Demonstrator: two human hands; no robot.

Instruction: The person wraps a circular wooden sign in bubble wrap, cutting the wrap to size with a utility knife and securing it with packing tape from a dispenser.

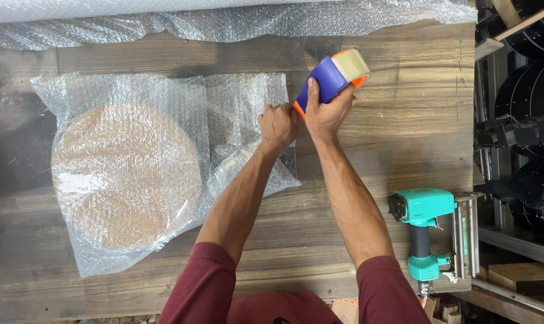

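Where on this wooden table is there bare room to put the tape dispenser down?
Bare wood lies right of the right hand, between the tape dispenser and the teal nail gun, and along the near edge of the table, between the forearms. The left half is crowded: the bubble-wrapped round disc, loose wrap under the left hand.

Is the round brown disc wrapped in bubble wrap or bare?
Wrapped: bubble wrap covers the whole round brown disc, spreading past its edge on the table.

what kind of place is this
Probably a small workshop's packing bench: a worn wooden table, a teal nail gun at its edge, bubble wrap around a round disc, and a tape dispenser in the right hand.
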